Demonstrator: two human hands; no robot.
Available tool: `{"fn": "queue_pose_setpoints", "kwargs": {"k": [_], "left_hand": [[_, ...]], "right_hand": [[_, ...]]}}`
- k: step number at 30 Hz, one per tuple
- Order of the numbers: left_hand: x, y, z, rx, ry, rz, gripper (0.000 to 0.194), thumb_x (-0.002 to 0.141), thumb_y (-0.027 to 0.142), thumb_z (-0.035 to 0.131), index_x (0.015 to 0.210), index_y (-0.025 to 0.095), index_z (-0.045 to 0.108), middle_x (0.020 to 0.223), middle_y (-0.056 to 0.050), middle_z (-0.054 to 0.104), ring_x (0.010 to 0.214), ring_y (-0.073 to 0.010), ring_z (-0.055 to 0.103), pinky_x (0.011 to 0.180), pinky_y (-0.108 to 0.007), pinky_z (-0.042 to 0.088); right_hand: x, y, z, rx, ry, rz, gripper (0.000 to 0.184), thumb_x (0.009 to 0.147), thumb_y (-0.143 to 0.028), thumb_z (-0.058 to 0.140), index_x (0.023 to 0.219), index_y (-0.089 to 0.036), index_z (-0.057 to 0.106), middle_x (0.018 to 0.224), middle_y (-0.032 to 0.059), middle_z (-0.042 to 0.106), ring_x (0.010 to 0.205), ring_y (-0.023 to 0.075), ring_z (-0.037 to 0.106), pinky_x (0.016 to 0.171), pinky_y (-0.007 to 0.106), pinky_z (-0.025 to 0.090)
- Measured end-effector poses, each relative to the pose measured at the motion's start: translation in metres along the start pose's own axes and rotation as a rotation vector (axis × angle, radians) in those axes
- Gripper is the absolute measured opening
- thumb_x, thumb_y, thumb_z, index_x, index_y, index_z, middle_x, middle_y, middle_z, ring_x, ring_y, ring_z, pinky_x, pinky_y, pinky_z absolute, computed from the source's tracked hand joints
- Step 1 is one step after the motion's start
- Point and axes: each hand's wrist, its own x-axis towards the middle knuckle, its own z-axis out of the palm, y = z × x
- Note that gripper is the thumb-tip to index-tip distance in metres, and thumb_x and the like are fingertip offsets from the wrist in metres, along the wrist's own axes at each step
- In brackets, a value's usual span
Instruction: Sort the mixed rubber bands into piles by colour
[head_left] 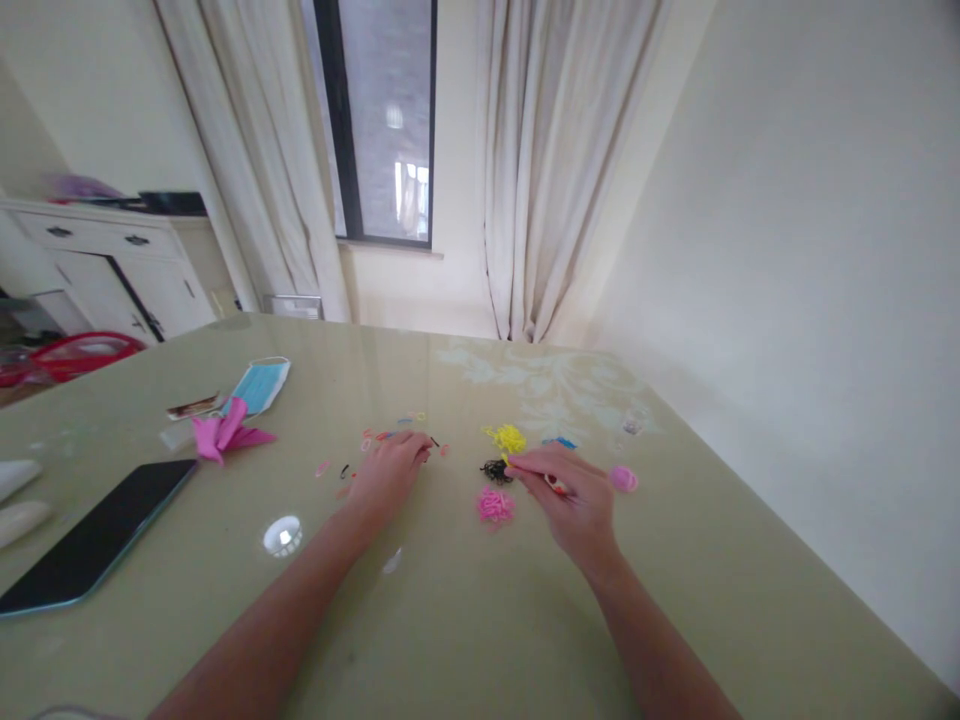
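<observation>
Small rubber bands lie sorted by colour on the table: a yellow pile (508,438), a black pile (495,471) and a pink pile (496,506). My right hand (570,490) is pinched beside the black pile, with a bit of yellow band at its fingertips. Blue bands (561,442) and red ones show partly around that hand. Further left, my left hand (394,468) rests low over scattered mixed bands, fingers closed; a dark band (434,441) shows at their tips. A loose orange-pink band (445,450) lies just right of them.
On the left are a black tablet (97,530), a pink folded piece (229,432), a blue face mask (259,386) and a clear round object (283,537). A purple-pink clump (623,479) lies right of my right hand. A wall (825,300) borders the table's right side.
</observation>
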Motion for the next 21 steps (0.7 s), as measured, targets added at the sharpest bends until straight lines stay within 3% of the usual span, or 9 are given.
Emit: {"fn": "queue_pose_setpoints", "kwargs": {"k": [4,9,12,15,18,21], "left_hand": [[-0.002,0.002,0.004,0.079,-0.004,0.059,0.022,0.102,0.017,0.059,0.108,0.023,0.079,0.115,-0.010,0.079,0.112,-0.0302,0.071,0.097,-0.043,0.052],[-0.004,0.008,0.014,0.089,-0.014,0.151,0.023,0.104,0.021,0.058,0.112,0.023,0.079,0.112,-0.011,0.078,0.109,-0.0300,0.070,0.098,-0.044,0.051],[-0.004,0.006,0.022,0.155,-0.012,0.166,0.029,0.104,0.018,0.054,0.120,0.023,0.078,0.123,-0.012,0.077,0.117,-0.0310,0.068,0.103,-0.046,0.049],[-0.002,0.002,0.027,0.192,-0.043,0.162,0.034,0.106,0.020,0.050,0.128,0.023,0.075,0.137,-0.014,0.074,0.128,-0.0322,0.065,0.110,-0.049,0.045],[0.000,-0.001,0.029,0.191,-0.074,0.146,0.036,0.108,0.023,0.046,0.131,0.022,0.074,0.139,-0.014,0.074,0.129,-0.0323,0.065,0.112,-0.051,0.044],[0.002,-0.001,0.030,0.198,-0.085,0.151,0.037,0.108,0.020,0.045,0.129,0.024,0.075,0.137,-0.012,0.075,0.129,-0.0315,0.066,0.112,-0.049,0.045]], "right_hand": [[0.006,-0.013,-0.007,0.037,0.100,-0.040,0.013,0.095,-0.020,0.082,0.099,-0.030,0.087,0.081,0.0027,0.084,0.069,0.0194,0.076,0.068,0.033,0.063],[0.006,-0.013,-0.004,0.060,0.111,-0.044,0.011,0.095,-0.022,0.082,0.098,-0.031,0.088,0.079,0.0026,0.084,0.066,0.0193,0.076,0.066,0.033,0.062],[0.005,-0.007,-0.004,0.035,0.122,-0.007,0.009,0.096,-0.025,0.080,0.096,-0.030,0.087,0.079,0.0033,0.083,0.068,0.0198,0.075,0.067,0.033,0.062],[0.004,0.005,-0.007,-0.047,0.120,0.107,0.013,0.100,-0.029,0.073,0.100,-0.027,0.086,0.085,0.0052,0.082,0.072,0.0195,0.073,0.067,0.032,0.059],[0.002,0.026,-0.010,-0.186,0.056,0.228,0.022,0.104,-0.031,0.064,0.109,-0.024,0.084,0.093,0.0064,0.082,0.075,0.0191,0.071,0.069,0.031,0.057],[-0.001,0.051,-0.007,-0.383,-0.069,0.293,0.027,0.105,-0.027,0.058,0.110,-0.022,0.084,0.101,0.0093,0.082,0.089,0.0231,0.075,0.083,0.035,0.057]]}}
